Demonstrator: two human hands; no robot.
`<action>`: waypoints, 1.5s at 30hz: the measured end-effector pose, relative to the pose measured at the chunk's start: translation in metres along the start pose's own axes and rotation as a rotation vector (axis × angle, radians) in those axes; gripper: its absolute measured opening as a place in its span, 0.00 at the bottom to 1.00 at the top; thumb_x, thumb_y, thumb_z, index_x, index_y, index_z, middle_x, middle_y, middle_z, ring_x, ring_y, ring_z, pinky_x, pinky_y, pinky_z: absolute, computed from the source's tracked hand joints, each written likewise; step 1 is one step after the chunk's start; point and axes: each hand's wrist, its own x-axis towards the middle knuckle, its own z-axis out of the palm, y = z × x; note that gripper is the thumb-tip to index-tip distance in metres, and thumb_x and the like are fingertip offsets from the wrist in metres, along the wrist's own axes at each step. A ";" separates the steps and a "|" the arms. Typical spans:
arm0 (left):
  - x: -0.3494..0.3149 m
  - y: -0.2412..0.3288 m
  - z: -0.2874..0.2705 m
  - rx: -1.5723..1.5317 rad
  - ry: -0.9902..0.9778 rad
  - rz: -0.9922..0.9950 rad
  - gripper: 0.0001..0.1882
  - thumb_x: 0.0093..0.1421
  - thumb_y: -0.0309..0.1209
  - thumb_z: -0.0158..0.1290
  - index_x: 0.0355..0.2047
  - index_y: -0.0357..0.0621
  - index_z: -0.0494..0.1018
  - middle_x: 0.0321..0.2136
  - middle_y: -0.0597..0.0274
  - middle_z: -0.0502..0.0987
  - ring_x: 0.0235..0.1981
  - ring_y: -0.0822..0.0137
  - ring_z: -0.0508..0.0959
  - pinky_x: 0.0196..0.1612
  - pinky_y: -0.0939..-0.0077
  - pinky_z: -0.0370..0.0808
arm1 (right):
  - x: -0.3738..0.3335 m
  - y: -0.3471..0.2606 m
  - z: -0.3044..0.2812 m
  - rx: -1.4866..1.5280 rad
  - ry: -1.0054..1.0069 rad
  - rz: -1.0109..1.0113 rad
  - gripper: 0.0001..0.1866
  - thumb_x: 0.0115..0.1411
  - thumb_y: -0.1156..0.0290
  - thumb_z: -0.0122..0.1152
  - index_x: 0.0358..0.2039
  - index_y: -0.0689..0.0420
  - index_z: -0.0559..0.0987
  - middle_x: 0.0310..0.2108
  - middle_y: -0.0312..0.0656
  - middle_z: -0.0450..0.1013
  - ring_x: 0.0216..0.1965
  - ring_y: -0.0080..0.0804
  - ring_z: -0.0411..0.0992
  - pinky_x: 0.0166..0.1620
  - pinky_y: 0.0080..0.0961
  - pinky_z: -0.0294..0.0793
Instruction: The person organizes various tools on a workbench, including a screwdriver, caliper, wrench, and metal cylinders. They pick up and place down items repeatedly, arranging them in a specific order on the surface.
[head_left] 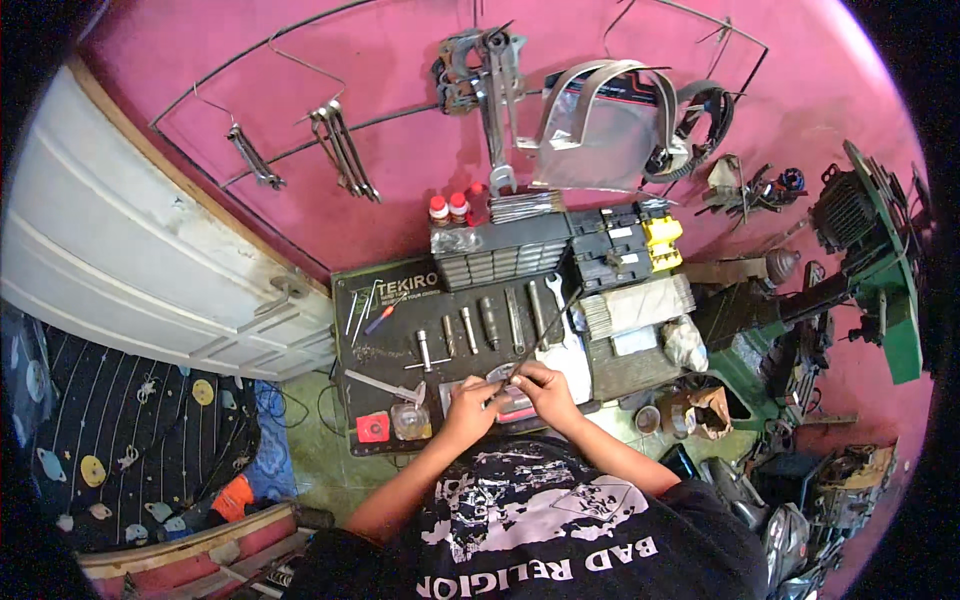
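At the far edge of the worktop point(640, 375) stands a grey drawer cabinet point(500, 255), drawers shut, contents hidden, with two red-capped bottles point(448, 209) behind it. A clear cup point(410, 420) sits near left. Both hands, left hand point(470, 405) and right hand point(540, 388), pinch a thin dark rod point(545, 330) slanting far-right over the tool mat point(400, 340), where about five metal cylinders point(480, 325) lie in a row.

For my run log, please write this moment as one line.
left hand: grips small part | right hand: holds thin dark rod against it | place: over black tool mat | nearby: sockets row, wrench
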 end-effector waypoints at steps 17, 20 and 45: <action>0.033 0.011 -0.035 0.246 0.175 -0.129 0.13 0.65 0.37 0.56 0.46 0.56 0.85 0.28 0.67 0.85 0.38 0.59 0.81 0.47 0.58 0.69 | 0.081 0.014 -0.133 -0.110 0.238 -0.127 0.10 0.63 0.75 0.67 0.45 0.59 0.85 0.34 0.41 0.83 0.36 0.24 0.78 0.40 0.25 0.76; 0.067 0.006 -0.045 0.358 0.248 -0.121 0.10 0.65 0.37 0.56 0.45 0.54 0.81 0.32 0.61 0.84 0.42 0.56 0.81 0.49 0.53 0.65 | 0.111 0.011 -0.143 -0.582 0.255 -0.367 0.09 0.60 0.68 0.68 0.40 0.53 0.87 0.32 0.48 0.81 0.35 0.48 0.77 0.40 0.41 0.77; 0.261 -0.057 -0.067 0.837 0.447 -0.018 0.06 0.56 0.35 0.63 0.33 0.52 0.84 0.37 0.67 0.83 0.43 0.58 0.77 0.47 0.50 0.63 | 0.273 0.039 -0.129 -1.120 0.479 -0.538 0.12 0.56 0.71 0.59 0.41 0.52 0.84 0.39 0.41 0.76 0.45 0.41 0.74 0.46 0.37 0.78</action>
